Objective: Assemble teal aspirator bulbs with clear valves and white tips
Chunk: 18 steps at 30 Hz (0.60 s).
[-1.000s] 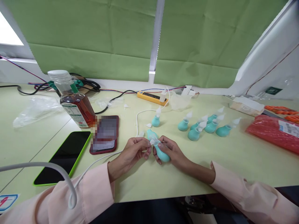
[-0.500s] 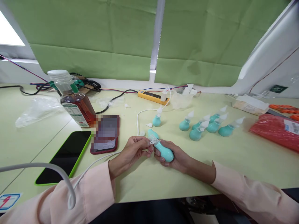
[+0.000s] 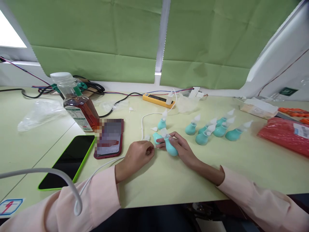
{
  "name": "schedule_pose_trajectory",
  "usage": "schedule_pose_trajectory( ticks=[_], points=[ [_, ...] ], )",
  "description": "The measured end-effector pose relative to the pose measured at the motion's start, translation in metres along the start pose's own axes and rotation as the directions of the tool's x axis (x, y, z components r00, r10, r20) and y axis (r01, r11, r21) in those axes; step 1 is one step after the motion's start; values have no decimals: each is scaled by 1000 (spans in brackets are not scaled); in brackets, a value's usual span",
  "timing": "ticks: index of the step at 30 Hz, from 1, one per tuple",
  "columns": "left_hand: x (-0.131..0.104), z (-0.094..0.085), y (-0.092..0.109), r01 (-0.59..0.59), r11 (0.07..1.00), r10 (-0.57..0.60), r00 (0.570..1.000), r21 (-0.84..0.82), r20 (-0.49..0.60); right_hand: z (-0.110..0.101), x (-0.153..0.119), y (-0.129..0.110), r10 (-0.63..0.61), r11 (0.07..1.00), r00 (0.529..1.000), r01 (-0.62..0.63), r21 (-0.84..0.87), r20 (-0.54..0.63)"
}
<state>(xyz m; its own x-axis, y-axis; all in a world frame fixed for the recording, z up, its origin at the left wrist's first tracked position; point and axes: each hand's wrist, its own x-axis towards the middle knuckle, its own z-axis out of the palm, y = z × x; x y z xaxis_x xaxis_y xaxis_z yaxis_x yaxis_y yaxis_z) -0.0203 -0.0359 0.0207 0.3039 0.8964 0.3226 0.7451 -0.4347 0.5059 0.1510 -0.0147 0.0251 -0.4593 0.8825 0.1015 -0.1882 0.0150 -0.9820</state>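
Note:
My right hand [image 3: 185, 150] grips a teal bulb syringe [image 3: 171, 148], its rounded end toward me and its whitish translucent tip pointing away. Just beyond its fingers is another teal bulb [image 3: 157, 138], partly covered by them. My left hand [image 3: 135, 158] rests on the table to the left, fingers curled in; whatever they may hold is hidden. A small white cone [image 3: 154, 129] and a clear plastic piece [image 3: 147, 137] lie beyond the hands. One bulb syringe with a tip [image 3: 162, 124] stands behind them. Several more tipped bulb syringes [image 3: 201, 139] are grouped to the right.
On the left are a green-edged phone [image 3: 67, 161], a red-cased phone [image 3: 109, 138] and a bottle of amber liquid [image 3: 80, 111]. A white cable [image 3: 142, 124] runs to a yellow power strip [image 3: 158, 100]. Red packaging [image 3: 283, 133] and a carton [image 3: 259, 109] sit at right.
My left hand has come off the bulb's clear collar and curled closed. My right hand has lifted the bulb slightly away from me and turned it more upright.

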Motion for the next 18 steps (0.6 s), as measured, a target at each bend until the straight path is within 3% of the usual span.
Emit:
schedule_pose_trajectory(
  ticks=[3, 8, 11, 14, 16, 18],
  points=[
    [-1, 2, -3, -89, 976, 82, 996, 200, 43, -5, 2, 1, -113, 985, 990, 100, -140, -87],
    [2, 6, -7, -191, 941, 171, 981, 279, 93, -17, 6, 4, -286, 879, 941, 182, -441, -183],
    [3, 7, -12, -184, 943, 176, 983, 277, 54, -18, 4, 4, -418, 682, 906, 262, -683, -71],
    [2, 4, -12, -152, 969, 167, 984, 196, -62, -15, -2, 4, -511, 494, 846, 432, -755, 149],
    [-1, -2, -8, -149, 985, 159, 979, 83, -130, -12, -6, 5, -501, 476, 833, 493, -728, 236],
    [-4, -9, 1, -136, 990, 128, 981, -48, -147, -10, -10, 5, -444, 526, 861, 475, -705, 248]
  ],
)
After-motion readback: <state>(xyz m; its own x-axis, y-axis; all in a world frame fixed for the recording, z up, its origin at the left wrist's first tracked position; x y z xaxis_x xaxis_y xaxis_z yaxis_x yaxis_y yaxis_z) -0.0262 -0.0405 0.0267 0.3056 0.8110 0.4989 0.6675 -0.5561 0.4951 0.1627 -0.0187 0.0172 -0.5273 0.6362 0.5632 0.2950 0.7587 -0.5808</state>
